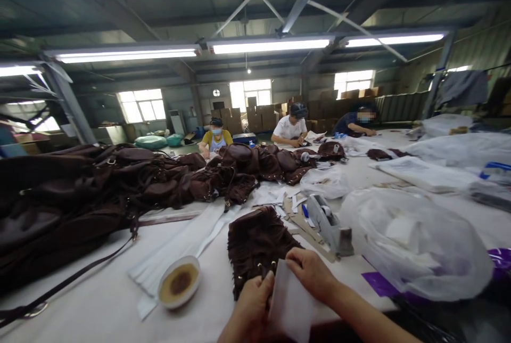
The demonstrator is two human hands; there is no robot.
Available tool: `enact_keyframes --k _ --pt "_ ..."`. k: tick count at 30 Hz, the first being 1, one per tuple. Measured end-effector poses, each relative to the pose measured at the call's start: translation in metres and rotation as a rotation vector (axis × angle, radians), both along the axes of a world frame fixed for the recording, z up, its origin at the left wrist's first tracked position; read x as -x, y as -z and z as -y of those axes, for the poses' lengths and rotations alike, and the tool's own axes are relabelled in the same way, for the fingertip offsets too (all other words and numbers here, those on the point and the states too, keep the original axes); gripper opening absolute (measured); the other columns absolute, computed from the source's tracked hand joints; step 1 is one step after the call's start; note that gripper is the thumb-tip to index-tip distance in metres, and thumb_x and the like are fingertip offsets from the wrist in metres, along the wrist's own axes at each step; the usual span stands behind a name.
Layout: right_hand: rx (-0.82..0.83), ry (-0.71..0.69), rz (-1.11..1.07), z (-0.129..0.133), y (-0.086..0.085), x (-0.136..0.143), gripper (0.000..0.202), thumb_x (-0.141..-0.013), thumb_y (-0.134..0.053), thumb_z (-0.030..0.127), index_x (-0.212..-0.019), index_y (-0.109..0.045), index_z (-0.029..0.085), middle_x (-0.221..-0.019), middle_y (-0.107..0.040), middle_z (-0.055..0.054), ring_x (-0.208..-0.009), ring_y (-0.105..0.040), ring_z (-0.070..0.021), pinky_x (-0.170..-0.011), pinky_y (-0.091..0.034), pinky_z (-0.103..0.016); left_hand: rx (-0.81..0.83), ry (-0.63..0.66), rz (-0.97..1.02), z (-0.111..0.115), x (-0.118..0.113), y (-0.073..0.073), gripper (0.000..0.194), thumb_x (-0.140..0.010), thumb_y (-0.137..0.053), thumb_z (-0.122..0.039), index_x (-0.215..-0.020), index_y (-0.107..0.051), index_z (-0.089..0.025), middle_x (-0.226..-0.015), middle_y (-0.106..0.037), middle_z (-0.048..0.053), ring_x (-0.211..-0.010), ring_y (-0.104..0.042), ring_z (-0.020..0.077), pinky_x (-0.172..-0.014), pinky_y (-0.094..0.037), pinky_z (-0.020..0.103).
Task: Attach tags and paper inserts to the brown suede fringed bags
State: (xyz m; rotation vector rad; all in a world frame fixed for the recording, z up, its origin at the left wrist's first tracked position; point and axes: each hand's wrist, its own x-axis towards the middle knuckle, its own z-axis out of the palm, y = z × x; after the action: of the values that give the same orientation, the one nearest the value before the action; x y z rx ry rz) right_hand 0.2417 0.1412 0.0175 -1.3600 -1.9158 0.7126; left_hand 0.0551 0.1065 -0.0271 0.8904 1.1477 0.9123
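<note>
A dark brown fringed bag [259, 236] lies on the table right in front of me, with small gold-coloured rings along its near edge. My left hand [255, 303] is closed at that near edge, thumb up beside the rings; part of its grip is hidden. Between thumb and fingers, my right hand [313, 274] pinches the top corner of a thin white translucent sheet [293, 300]. The sheet hangs down over the table edge, close beside my left fingers. Whether it is a single sheet or a flat pouch, I cannot tell.
Dark brown bags [159, 172] are heaped along the left and middle. Nearby are a bowl of brownish liquid [179, 282], a tape dispenser [329, 226], card strips [307, 226] and a large clear plastic bag [415, 242]. Several co-workers sit across the table.
</note>
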Motion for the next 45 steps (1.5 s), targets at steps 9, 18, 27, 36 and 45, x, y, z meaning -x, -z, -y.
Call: enact_keyframes --k 9,18,27,36,45 --pt "0.317 0.135 -0.309 0.009 0.031 -0.032 0.036 -0.072 -0.065 0.041 -0.097 -0.071 0.015 -0.062 -0.056 0.002 -0.057 -0.049 -0.0155 -0.055 -0.035 -0.027 0.07 -0.024 0.202 -0.005 -0.005 0.005 0.06 -0.062 -0.081 -0.07 -0.078 -0.063 -0.016 -0.062 -0.058 -0.002 -0.052 -0.047 0.0107 -0.05 -0.037 0.023" --pt "0.283 0.132 -0.236 -0.001 0.034 -0.016 0.023 -0.071 -0.061 0.037 -0.075 -0.07 0.016 -0.07 -0.065 -0.003 -0.068 -0.056 -0.0178 -0.061 -0.039 -0.027 0.104 0.046 0.279 -0.004 -0.002 -0.009 0.055 -0.064 -0.087 -0.058 -0.086 -0.07 -0.011 -0.075 -0.068 0.005 -0.063 -0.056 0.0132 -0.058 -0.043 0.024" --pt "0.326 0.22 -0.245 0.004 0.035 -0.024 0.027 -0.069 -0.058 0.044 -0.072 -0.066 0.017 -0.067 -0.063 -0.003 -0.066 -0.056 -0.0187 -0.059 -0.039 -0.028 0.141 0.021 0.269 -0.007 0.001 -0.006 0.057 -0.066 -0.082 -0.065 -0.079 -0.059 -0.014 -0.058 -0.051 -0.005 -0.046 -0.038 0.0048 -0.042 -0.018 0.016" --pt "0.36 0.287 -0.176 0.018 0.035 -0.041 0.017 -0.07 -0.051 0.038 -0.065 -0.048 0.023 -0.054 -0.042 0.004 -0.053 -0.04 -0.0136 -0.05 -0.027 -0.026 0.055 -0.01 -0.04 -0.003 0.006 -0.015 0.056 -0.067 -0.076 -0.069 -0.077 -0.056 -0.017 -0.066 -0.058 -0.002 -0.054 -0.054 0.0096 -0.041 -0.034 0.016" --pt "0.362 0.245 -0.197 0.024 0.047 -0.014 0.011 -0.073 -0.052 0.031 -0.067 -0.049 0.023 -0.053 -0.044 0.004 -0.052 -0.041 -0.0139 -0.05 -0.029 -0.026 -0.102 -0.088 -0.35 0.012 0.006 -0.028 0.035 -0.081 -0.067 -0.046 -0.095 -0.064 -0.014 -0.071 -0.065 0.004 -0.054 -0.062 0.018 -0.038 -0.04 0.023"
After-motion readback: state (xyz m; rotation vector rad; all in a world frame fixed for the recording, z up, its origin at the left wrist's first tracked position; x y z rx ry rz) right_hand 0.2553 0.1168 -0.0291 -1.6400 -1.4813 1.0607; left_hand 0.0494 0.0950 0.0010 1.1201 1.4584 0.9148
